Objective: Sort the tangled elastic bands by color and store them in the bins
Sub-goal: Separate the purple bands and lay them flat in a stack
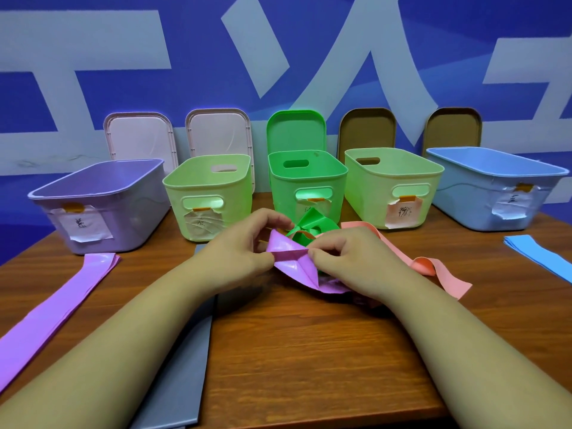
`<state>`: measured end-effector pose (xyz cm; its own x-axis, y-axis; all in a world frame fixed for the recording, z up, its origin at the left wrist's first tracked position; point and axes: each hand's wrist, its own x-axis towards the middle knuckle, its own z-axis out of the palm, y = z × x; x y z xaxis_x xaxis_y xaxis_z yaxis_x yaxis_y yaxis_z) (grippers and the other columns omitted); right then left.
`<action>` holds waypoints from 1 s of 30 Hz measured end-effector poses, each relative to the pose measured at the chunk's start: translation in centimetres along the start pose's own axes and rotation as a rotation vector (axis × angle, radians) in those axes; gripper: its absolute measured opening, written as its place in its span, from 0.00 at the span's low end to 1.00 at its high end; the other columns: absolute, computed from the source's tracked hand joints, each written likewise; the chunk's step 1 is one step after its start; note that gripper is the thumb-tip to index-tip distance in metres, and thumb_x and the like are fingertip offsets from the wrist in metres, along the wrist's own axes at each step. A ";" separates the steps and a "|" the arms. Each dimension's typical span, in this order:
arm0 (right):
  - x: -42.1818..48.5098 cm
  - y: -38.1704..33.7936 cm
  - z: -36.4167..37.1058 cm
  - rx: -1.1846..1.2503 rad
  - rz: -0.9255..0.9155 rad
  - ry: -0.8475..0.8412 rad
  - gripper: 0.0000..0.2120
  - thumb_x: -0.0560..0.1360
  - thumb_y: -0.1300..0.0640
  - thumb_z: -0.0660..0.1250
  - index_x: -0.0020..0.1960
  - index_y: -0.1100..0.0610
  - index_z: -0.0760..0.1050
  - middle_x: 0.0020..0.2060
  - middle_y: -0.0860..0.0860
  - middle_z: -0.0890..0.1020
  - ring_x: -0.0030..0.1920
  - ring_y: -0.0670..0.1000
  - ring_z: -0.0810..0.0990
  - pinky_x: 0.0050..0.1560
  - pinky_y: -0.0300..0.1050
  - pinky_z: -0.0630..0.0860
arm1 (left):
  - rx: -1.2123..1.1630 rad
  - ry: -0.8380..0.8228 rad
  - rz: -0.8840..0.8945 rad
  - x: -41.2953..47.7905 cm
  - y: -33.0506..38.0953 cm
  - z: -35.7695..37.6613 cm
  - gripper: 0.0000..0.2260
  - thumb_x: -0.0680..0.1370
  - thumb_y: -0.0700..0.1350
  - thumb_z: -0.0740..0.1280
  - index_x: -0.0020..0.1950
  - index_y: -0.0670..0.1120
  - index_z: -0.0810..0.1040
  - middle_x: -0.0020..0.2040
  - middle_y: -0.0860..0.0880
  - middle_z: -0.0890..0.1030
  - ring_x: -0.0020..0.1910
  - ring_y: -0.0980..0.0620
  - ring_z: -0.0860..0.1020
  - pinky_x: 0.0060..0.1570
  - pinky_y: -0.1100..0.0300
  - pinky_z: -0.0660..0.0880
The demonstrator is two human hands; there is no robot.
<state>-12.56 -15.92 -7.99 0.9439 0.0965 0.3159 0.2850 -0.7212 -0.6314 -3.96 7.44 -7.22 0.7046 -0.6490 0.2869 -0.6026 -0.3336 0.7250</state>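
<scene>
Both hands are meeting over the middle of the wooden table (309,351): the left hand (244,243) and the right hand (349,258) are each pinching a folded purple band (291,258) between curled fingers and thumb. That band is lying tangled with a green band (309,227) just behind it and a pink band (433,267) trailing off right. A flat purple strip (62,298) is lying at the near left, a grey strip (185,351) under the left forearm, blue strips (538,255) at the right. Five open bins (284,193) are standing along the far edge.
</scene>
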 end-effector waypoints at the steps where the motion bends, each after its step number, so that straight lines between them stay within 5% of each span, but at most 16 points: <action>1: 0.1 0.2 0.1 -0.037 -0.037 0.062 0.12 0.81 0.57 0.69 0.40 0.51 0.84 0.35 0.44 0.82 0.39 0.42 0.79 0.43 0.43 0.74 | 0.038 0.001 0.008 0.0 0.1 -0.1 0.26 0.76 0.35 0.71 0.69 0.58 0.76 0.62 0.61 0.81 0.57 0.54 0.82 0.58 0.50 0.82; 6: 0.4 -0.1 0.5 -0.115 -0.077 0.328 0.09 0.81 0.52 0.69 0.52 0.46 0.89 0.39 0.38 0.86 0.42 0.41 0.83 0.44 0.43 0.77 | 0.133 0.056 0.010 0.5 0.1 0.0 0.29 0.73 0.38 0.68 0.73 0.55 0.70 0.63 0.55 0.78 0.59 0.56 0.79 0.63 0.53 0.78; 12: 0.4 -1.3 0.4 0.113 0.129 0.264 0.15 0.82 0.57 0.63 0.41 0.55 0.85 0.31 0.46 0.86 0.27 0.46 0.72 0.33 0.45 0.73 | -0.101 0.199 0.021 0.9 -0.4 -0.1 0.22 0.70 0.43 0.71 0.64 0.53 0.74 0.49 0.52 0.83 0.50 0.48 0.82 0.56 0.49 0.81; 16: 0.5 -1.5 0.4 0.389 0.213 0.266 0.13 0.81 0.60 0.63 0.42 0.65 0.81 0.30 0.55 0.85 0.23 0.51 0.66 0.27 0.41 0.66 | -0.235 0.242 0.091 0.7 0.0 0.0 0.18 0.72 0.40 0.72 0.61 0.48 0.75 0.46 0.57 0.82 0.49 0.55 0.80 0.55 0.55 0.79; 18: 0.6 -1.3 0.5 0.476 0.230 0.291 0.13 0.81 0.62 0.63 0.44 0.68 0.81 0.27 0.57 0.82 0.21 0.51 0.66 0.24 0.39 0.65 | -0.255 0.243 0.130 0.7 0.3 0.1 0.17 0.73 0.41 0.74 0.60 0.48 0.76 0.45 0.51 0.80 0.46 0.52 0.79 0.51 0.52 0.78; 22: 0.8 -0.8 0.5 0.649 0.260 0.313 0.12 0.81 0.63 0.64 0.45 0.62 0.85 0.28 0.59 0.82 0.19 0.51 0.64 0.21 0.37 0.62 | -0.237 0.216 0.169 0.5 0.4 0.1 0.13 0.76 0.42 0.76 0.58 0.49 0.78 0.40 0.41 0.79 0.39 0.39 0.78 0.42 0.43 0.76; 27: 0.9 -0.8 0.7 0.681 0.242 0.324 0.13 0.83 0.61 0.64 0.46 0.56 0.87 0.35 0.59 0.87 0.19 0.51 0.64 0.21 0.37 0.61 | -0.249 0.180 0.174 0.4 0.4 0.0 0.15 0.76 0.36 0.73 0.60 0.47 0.77 0.39 0.37 0.74 0.37 0.46 0.74 0.40 0.47 0.74; 30: 0.9 -0.5 0.4 0.630 0.228 0.302 0.11 0.85 0.56 0.64 0.54 0.52 0.87 0.42 0.55 0.89 0.21 0.53 0.70 0.23 0.38 0.64 | -0.233 0.134 0.137 0.4 0.3 0.0 0.16 0.77 0.34 0.73 0.62 0.46 0.76 0.39 0.47 0.74 0.36 0.50 0.75 0.36 0.54 0.74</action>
<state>-11.79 -15.16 -7.66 0.9301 -0.2673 0.2518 0.2146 -0.1607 -0.9634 -3.83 7.06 -6.90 0.6751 -0.5763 0.4605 -0.6041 -0.0735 0.7935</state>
